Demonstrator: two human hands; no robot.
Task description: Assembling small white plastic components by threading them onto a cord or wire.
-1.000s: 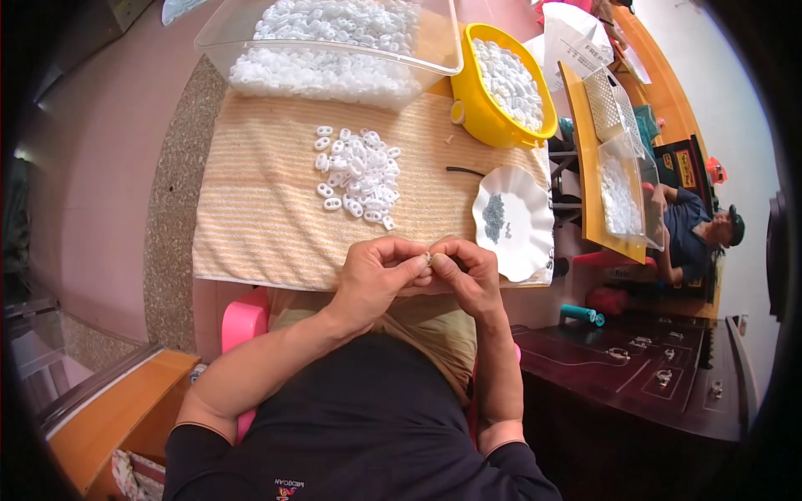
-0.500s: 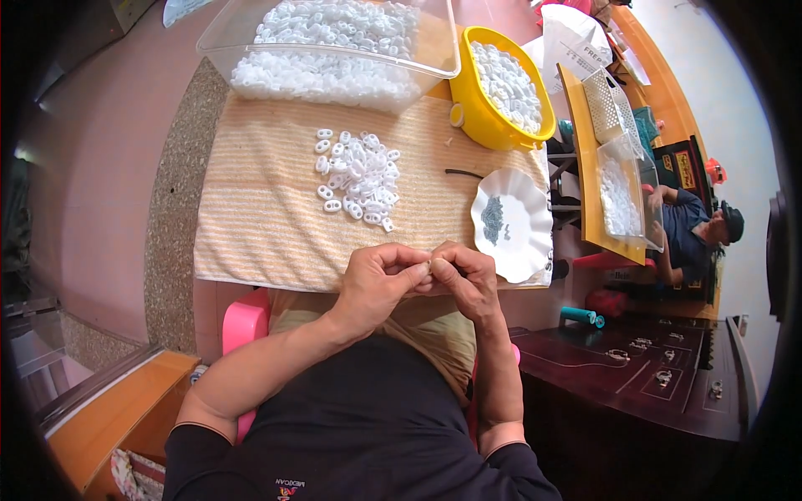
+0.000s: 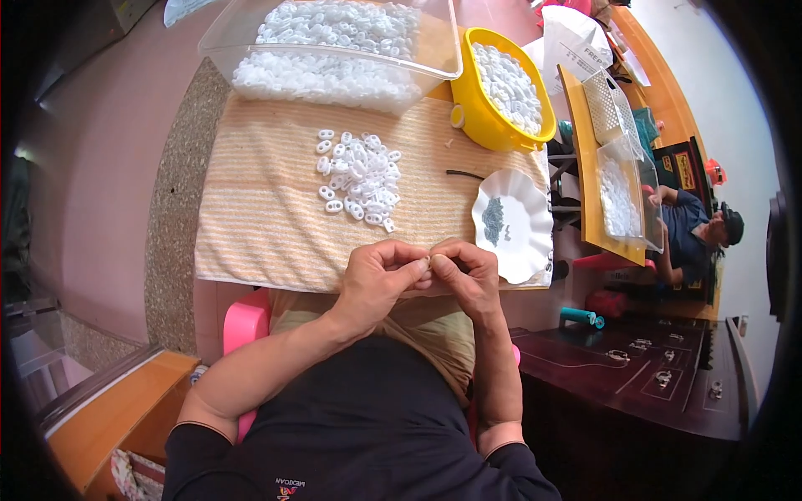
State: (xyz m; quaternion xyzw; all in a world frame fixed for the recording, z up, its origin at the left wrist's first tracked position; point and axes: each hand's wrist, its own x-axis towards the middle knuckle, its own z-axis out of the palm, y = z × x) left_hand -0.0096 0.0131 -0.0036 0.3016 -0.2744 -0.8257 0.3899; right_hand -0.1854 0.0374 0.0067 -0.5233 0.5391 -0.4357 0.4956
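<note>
My left hand (image 3: 386, 274) and my right hand (image 3: 464, 274) meet at the near edge of the cloth-covered table, fingertips pinched together. Whatever they pinch is too small and covered to make out. Beyond them a loose pile of white oval plastic pieces (image 3: 364, 179), each with two holes, lies on the striped towel (image 3: 259, 209). Close to my right hand stands a white dish with a wavy rim (image 3: 528, 238). In it is a heap of tiny grey parts (image 3: 493, 220). A thin dark stick (image 3: 464, 174) lies beside the dish.
A clear plastic bin (image 3: 434, 71) of white pieces stands at the far edge, next to a yellow tub (image 3: 468, 117) holding more. Off to the right, a person (image 3: 697, 221) sits at a wooden table (image 3: 591, 209) with another clear bin (image 3: 654, 225). A pink stool (image 3: 245, 326) is below me.
Both hands stay pinched together in nearly the same spot, with only slight finger movement. The pile and the dish have not been disturbed.
</note>
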